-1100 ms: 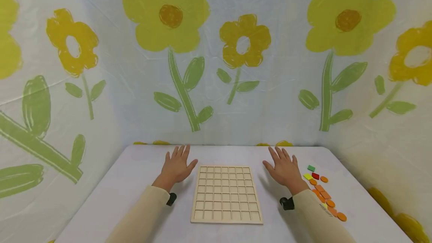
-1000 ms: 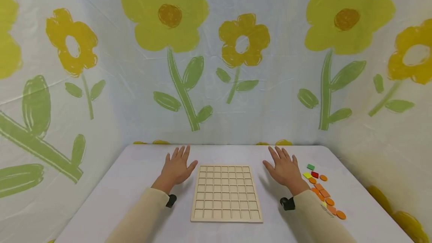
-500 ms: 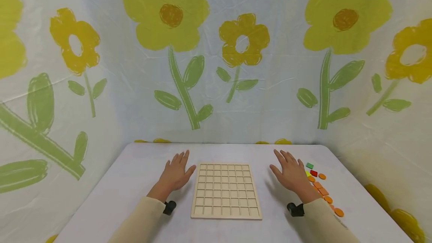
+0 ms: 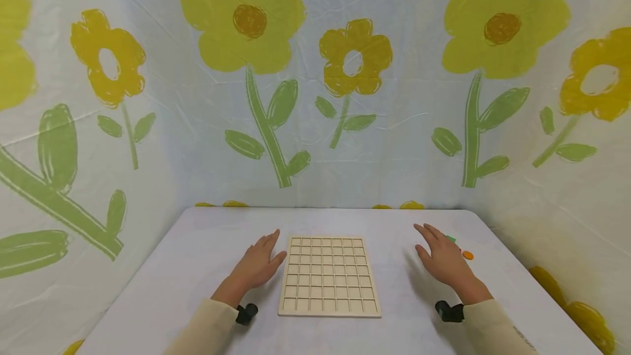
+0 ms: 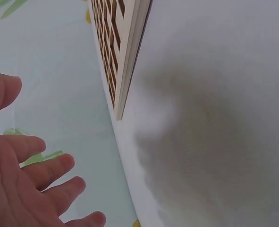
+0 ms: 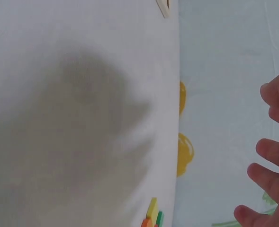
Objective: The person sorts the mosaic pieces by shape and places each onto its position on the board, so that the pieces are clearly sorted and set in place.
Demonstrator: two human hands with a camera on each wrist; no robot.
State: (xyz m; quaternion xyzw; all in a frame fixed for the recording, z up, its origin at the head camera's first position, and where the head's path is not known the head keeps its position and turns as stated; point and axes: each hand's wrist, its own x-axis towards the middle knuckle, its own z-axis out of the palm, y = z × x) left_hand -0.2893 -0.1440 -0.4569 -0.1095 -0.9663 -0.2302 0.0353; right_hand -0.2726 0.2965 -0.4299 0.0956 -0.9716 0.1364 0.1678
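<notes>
In the head view, a square-celled board of pale, wood-like material (image 4: pixel 329 276) lies flat on a white tabletop (image 4: pixel 148 300), between the two hands and touching neither. The left hand (image 4: pixel 253 264) hangs just beside the board's left edge, fingers outstretched and gripping nothing; the right hand (image 4: pixel 446 259) is farther off on the other side, also holding nothing, near a thin round orange disc (image 4: pixel 468 255) and a flat green tile (image 4: pixel 451 239) that it partly covers. Behind stands a pale fabric backdrop (image 4: pixel 409 169) printed with flowers. The board looks stiff and light, its cells shallow, so its plain outer border should be the sure place to take hold — opposite edges, thumbs on top. The left wrist view shows that hand's fingers (image 5: pixel 49 171) spread apart, the board's corner beyond them, and a soft shadow (image 5: pixel 196 137) on the tabletop below. In the right wrist view the fingertips (image 6: pixel 267 177) are likewise apart, pinching nothing; a yellow tile (image 6: pixel 152 209), the green one and an orange piece (image 6: pixel 146 222) peek in at the bottom. These pieces look rigid, smooth and light — likely to slide if pushed, and best pinched by their edges.
</notes>
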